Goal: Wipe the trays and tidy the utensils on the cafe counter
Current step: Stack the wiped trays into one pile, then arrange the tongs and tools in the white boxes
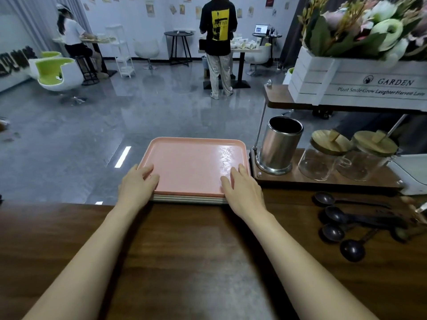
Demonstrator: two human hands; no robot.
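the table (184, 250) is carrying the tray stack (194, 162) at its far edge. likely step: squaring the stack. the left hand (136, 188) and right hand (242, 190) are resting released, fingers flat, on its near corners. next move is probably calling for the spoons (335, 227), lying well apart.

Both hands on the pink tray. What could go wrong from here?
The pink tray tops a stack that seems to reach past the far edge of the counter; a push from the left hand or right hand could tip it off. The steel canister stands close on its right; a sideways slide might knock it.
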